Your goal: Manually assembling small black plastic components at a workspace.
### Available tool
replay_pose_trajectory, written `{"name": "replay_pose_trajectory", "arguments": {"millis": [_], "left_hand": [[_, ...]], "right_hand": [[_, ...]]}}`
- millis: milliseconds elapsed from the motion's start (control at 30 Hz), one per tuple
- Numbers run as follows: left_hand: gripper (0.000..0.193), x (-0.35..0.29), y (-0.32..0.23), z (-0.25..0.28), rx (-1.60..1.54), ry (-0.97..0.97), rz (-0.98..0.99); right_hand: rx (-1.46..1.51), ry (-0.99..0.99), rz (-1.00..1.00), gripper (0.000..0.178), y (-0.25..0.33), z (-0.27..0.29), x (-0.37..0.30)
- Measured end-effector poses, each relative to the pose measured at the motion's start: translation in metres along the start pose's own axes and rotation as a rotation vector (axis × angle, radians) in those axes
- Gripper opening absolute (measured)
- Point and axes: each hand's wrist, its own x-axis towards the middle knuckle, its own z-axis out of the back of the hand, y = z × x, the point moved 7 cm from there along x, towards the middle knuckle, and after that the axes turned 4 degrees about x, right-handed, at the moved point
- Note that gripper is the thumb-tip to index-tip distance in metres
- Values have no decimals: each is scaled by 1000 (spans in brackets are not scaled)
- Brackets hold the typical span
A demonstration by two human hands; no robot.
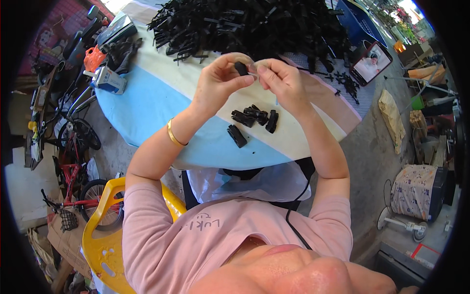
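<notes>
Four black clips (252, 121) lie on the table (161, 98) just below my raised hands. My left hand (220, 78) and right hand (281, 81) together pinch one small black piece (241, 68) between fingertips. Beyond, a black heap (254, 24) covers the far side.

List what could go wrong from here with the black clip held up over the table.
1. The small black clip is pinched only by fingertips of the left hand and right hand, raised above the table; it could slip and drop.
2. The loose clips lie near the table's edge; a forearm might sweep them off.
3. The big pile is close behind; a dropped piece would likely get lost in it.
</notes>
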Motion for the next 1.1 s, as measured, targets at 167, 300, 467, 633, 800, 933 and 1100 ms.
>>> {"name": "replay_pose_trajectory", "arguments": {"millis": [167, 300, 467, 633, 800, 933, 1100], "left_hand": [[37, -5, 8, 6, 147, -28, 37], [38, -8, 1, 2, 286, -46, 79], [33, -9, -1, 4, 292, -35, 34], [23, -13, -5, 6, 389, -155, -86], [23, -15, -9, 4, 517, -182, -188], [40, -7, -8, 1, 442, -157, -154], [63, -12, -12, -8, 665, -129, -159]], "right_hand": [[-163, 69, -98, 16, -1, -7, -3], [-187, 102, -130, 17, 1, -6, -3], [-158, 91, -153, 18, -1, -9, -5], [-64, 43, -168, 19, -4, -11, -4], [-88, 68, -191, 17, -4, -11, -6], [26, 86, -220, 17, -11, -3, -1], [-187, -26, 40, 15, 15, 1, -5]]}}
